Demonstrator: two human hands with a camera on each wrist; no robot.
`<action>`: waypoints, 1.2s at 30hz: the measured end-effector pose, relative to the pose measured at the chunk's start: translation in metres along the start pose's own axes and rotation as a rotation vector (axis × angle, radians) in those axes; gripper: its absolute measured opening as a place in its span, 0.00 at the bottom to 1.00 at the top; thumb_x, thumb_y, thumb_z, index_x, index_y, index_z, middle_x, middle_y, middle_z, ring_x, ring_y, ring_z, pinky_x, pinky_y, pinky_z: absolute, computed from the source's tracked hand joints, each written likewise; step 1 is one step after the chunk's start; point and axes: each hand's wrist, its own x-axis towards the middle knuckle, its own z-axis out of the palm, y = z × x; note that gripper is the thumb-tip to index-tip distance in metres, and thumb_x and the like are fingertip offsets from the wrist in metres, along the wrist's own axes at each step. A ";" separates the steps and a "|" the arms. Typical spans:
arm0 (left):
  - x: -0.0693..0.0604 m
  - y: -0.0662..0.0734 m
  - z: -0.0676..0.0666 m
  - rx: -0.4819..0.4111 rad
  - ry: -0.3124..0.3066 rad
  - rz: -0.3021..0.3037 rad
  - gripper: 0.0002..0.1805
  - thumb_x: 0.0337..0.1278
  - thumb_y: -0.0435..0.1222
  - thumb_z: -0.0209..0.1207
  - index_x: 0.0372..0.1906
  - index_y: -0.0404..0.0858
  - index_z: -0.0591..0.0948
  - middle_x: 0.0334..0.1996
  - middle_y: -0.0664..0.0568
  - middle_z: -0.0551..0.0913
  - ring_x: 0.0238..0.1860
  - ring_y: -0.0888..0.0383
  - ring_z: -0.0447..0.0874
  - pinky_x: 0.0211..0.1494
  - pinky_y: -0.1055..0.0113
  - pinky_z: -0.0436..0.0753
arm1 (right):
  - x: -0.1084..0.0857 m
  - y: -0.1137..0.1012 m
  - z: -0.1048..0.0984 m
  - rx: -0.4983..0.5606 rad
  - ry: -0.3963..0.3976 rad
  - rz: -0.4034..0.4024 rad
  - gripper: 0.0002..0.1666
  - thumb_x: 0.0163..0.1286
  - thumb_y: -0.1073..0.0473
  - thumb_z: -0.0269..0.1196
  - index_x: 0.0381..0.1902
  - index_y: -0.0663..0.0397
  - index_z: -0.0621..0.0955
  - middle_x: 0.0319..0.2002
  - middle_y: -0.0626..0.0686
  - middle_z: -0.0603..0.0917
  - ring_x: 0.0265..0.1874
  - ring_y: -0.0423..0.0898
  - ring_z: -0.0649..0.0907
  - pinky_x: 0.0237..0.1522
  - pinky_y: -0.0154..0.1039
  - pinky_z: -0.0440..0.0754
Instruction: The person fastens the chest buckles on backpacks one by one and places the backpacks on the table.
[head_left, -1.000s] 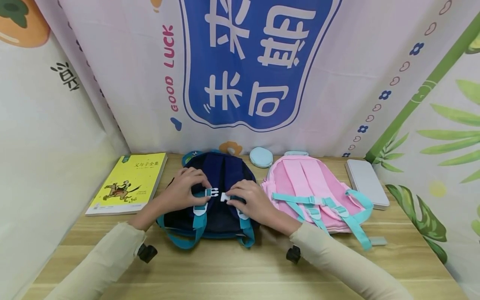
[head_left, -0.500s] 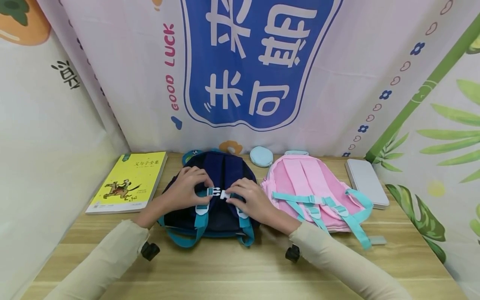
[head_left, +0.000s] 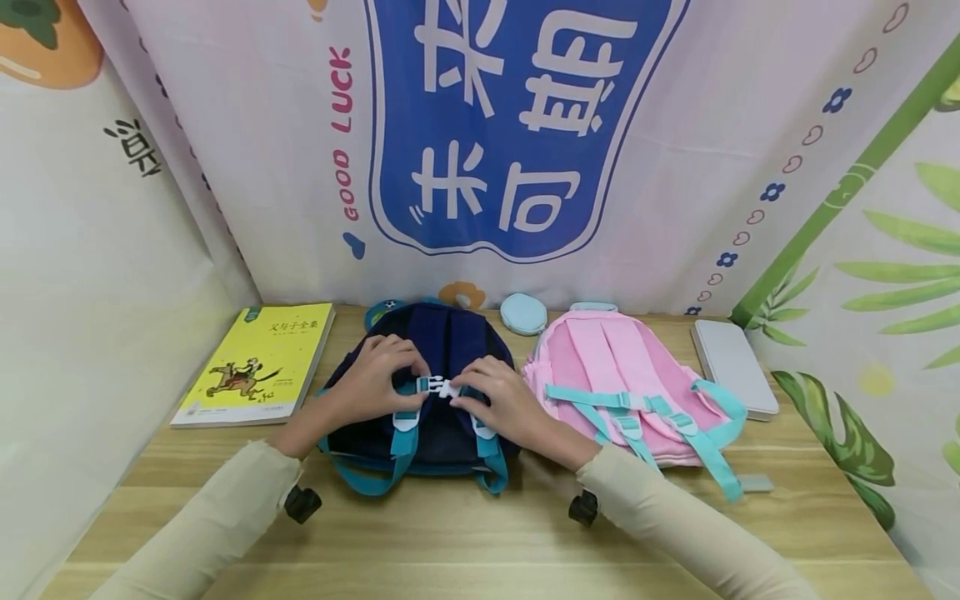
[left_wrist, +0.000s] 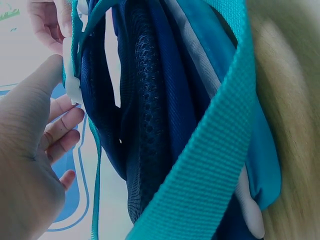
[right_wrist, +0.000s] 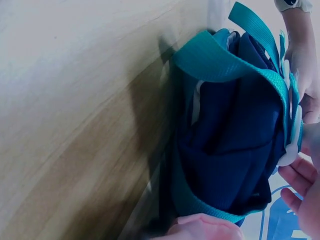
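Observation:
A navy backpack (head_left: 442,450) with teal straps lies on the table, its strap side up. Above its middle, my left hand (head_left: 381,377) pinches the pronged half (head_left: 430,384) of a white side-release buckle between thumb and index finger. From the other side my right hand (head_left: 504,398) pinches the socket half (head_left: 447,389). The prong tips meet the mouth of the socket; how deep they sit is unclear. In the left wrist view, a white strap adjuster (left_wrist: 71,75) is beside the left thumb. The right wrist view shows the backpack's side and a loose teal strap (right_wrist: 215,62).
A pink backpack (head_left: 592,358) with turquoise straps lies close on the right. Behind stands a light-blue round pouch (head_left: 523,314). A yellow book (head_left: 258,358) is at left, a white box (head_left: 735,367) at far right. A small grey piece (head_left: 755,482) lies near the pink straps.
The left hand has brought the pronged half rightward, and the gap between the buckle halves has closed from apart to meeting. The right hand has barely moved.

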 end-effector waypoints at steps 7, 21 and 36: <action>0.000 0.002 -0.003 -0.023 -0.021 0.004 0.09 0.49 0.40 0.73 0.35 0.47 0.85 0.36 0.57 0.83 0.43 0.57 0.72 0.63 0.40 0.66 | 0.001 0.000 0.001 0.008 0.006 -0.015 0.12 0.66 0.57 0.72 0.46 0.53 0.88 0.43 0.48 0.87 0.43 0.43 0.82 0.47 0.38 0.81; -0.002 -0.001 -0.001 -0.032 -0.004 0.029 0.08 0.49 0.39 0.73 0.36 0.48 0.86 0.37 0.58 0.84 0.47 0.56 0.73 0.63 0.38 0.66 | 0.002 0.000 0.002 -0.052 0.011 -0.075 0.12 0.66 0.58 0.72 0.46 0.54 0.89 0.43 0.49 0.87 0.45 0.44 0.83 0.52 0.40 0.81; -0.001 0.000 0.000 -0.022 0.008 0.048 0.08 0.49 0.39 0.73 0.35 0.48 0.86 0.37 0.59 0.84 0.46 0.56 0.74 0.62 0.39 0.66 | 0.002 0.000 0.002 -0.073 0.028 -0.105 0.13 0.65 0.58 0.72 0.46 0.56 0.88 0.43 0.51 0.87 0.46 0.45 0.83 0.51 0.39 0.82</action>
